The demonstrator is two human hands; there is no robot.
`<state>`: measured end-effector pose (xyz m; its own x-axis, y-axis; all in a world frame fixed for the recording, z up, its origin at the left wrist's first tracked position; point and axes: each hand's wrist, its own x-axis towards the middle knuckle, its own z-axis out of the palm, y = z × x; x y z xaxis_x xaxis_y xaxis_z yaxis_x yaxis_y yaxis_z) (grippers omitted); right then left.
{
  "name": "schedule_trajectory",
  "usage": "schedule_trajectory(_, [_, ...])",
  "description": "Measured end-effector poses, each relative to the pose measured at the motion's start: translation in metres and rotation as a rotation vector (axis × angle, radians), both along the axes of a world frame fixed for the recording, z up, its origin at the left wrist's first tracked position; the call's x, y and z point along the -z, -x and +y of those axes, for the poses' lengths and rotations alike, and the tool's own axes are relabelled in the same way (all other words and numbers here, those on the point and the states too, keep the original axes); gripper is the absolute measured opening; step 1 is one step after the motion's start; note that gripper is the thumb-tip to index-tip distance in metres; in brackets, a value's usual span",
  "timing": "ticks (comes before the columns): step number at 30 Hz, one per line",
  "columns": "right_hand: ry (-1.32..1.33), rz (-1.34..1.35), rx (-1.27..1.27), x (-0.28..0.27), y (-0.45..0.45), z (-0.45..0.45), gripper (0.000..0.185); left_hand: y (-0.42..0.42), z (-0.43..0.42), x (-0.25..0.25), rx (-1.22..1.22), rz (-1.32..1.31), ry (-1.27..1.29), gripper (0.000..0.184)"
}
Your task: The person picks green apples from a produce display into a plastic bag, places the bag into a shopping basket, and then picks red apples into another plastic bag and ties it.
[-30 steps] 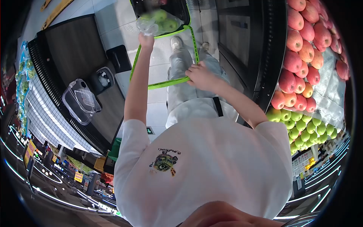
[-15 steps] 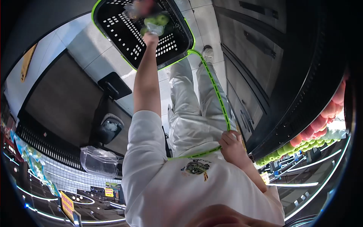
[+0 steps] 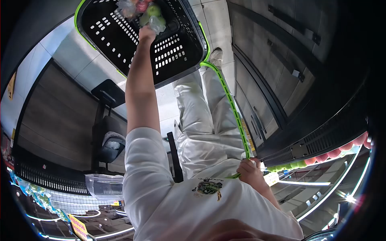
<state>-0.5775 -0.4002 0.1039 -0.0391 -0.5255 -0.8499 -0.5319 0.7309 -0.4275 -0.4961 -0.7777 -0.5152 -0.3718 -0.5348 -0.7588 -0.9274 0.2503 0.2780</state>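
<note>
My left hand (image 3: 147, 34) reaches down into a black shopping basket (image 3: 183, 50) with a green rim. Its fingers are closed on the gathered top of a clear plastic bag (image 3: 157, 24) of green apples (image 3: 153, 11). Beyond it, another clear bag (image 3: 127, 8) lies against red fruit (image 3: 142, 5), partly cut off by the frame edge. Close to my waist, my right hand (image 3: 250, 170) is wrapped round the end of the basket's long green pull handle (image 3: 231, 100), which slants up to the basket's near corner.
Dark cabinets (image 3: 259, 68) line the right side, below a display of red and green fruit (image 3: 321, 156). On the left stands a dark counter (image 3: 56, 124) with a clear plastic box (image 3: 104, 186) at its edge. My shoe (image 3: 216, 57) is beside the basket.
The view has shifted, and the basket now appears farther left. My left hand is still on the bag inside it. My right hand keeps hold of the handle, now lower in the view.
</note>
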Motion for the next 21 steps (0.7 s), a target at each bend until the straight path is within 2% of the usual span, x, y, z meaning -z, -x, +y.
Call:
schedule_trajectory(2, [0.009,-0.034,0.008,0.001,0.0,-0.006,0.02,0.008,-0.007,0.001,-0.062,0.053,0.034,0.031])
schedule_trajectory(3, [0.019,-0.067,0.022,0.001,0.0,-0.009,0.02,0.009,-0.015,0.022,-0.14,-0.043,0.007,0.03])
schedule_trajectory(5, [0.02,-0.077,0.014,-0.001,0.002,-0.014,0.02,0.008,-0.023,0.036,-0.269,0.054,0.039,0.032])
schedule_trajectory(7, [0.009,-0.079,-0.004,-0.003,0.002,-0.016,0.013,0.021,-0.027,0.008,-0.398,0.045,0.068,0.034])
schedule_trajectory(9, [0.005,-0.071,0.012,-0.004,0.003,-0.019,0.015,0.019,-0.024,0.007,-0.53,0.153,0.091,0.034])
schedule_trajectory(11, [0.012,-0.073,0.036,-0.005,0.001,-0.019,0.019,0.025,-0.014,-0.03,-0.707,0.332,0.038,0.029])
schedule_trajectory(12, [0.041,-0.06,0.053,-0.005,-0.002,-0.016,0.018,0.004,-0.008,0.018,-0.522,0.222,0.096,0.03])
schedule_trajectory(13, [0.071,-0.045,0.069,-0.005,-0.004,-0.013,0.017,0.011,0.007,-0.024,-0.69,0.19,0.01,0.044])
schedule_trajectory(14, [0.079,-0.048,0.066,-0.005,-0.005,-0.012,0.018,0.004,0.017,-0.028,-0.545,0.079,-0.011,0.062])
schedule_trajectory(15, [0.088,-0.049,0.07,-0.007,-0.004,-0.012,0.018,-0.005,0.037,-0.039,-0.555,0.089,-0.024,0.066])
schedule_trajectory(16, [0.106,-0.051,0.082,-0.01,-0.002,-0.012,0.019,-0.032,0.058,-0.016,-0.481,0.131,-0.067,0.064])
schedule_trajectory(17, [0.127,-0.05,0.093,-0.012,0.0,-0.013,0.02,-0.03,0.075,-0.063,-0.399,0.085,-0.039,0.055])
schedule_trajectory(18, [0.14,-0.07,0.118,-0.015,0.004,-0.014,0.021,-0.035,0.088,-0.102,-0.257,0.123,-0.07,0.037])
schedule_trajectory(19, [0.16,-0.06,0.113,-0.017,0.007,-0.016,0.021,-0.05,0.107,-0.118,-0.082,0.383,0.043,0.021])
schedule_trajectory(20, [0.193,-0.069,0.148,-0.018,0.008,-0.017,0.023,-0.049,0.117,-0.154,-0.041,0.324,-0.029,0.014])
schedule_trajectory(21, [0.228,-0.077,0.183,-0.02,0.01,-0.017,0.025,-0.056,0.13,-0.175,0.04,0.387,0.005,0.011])
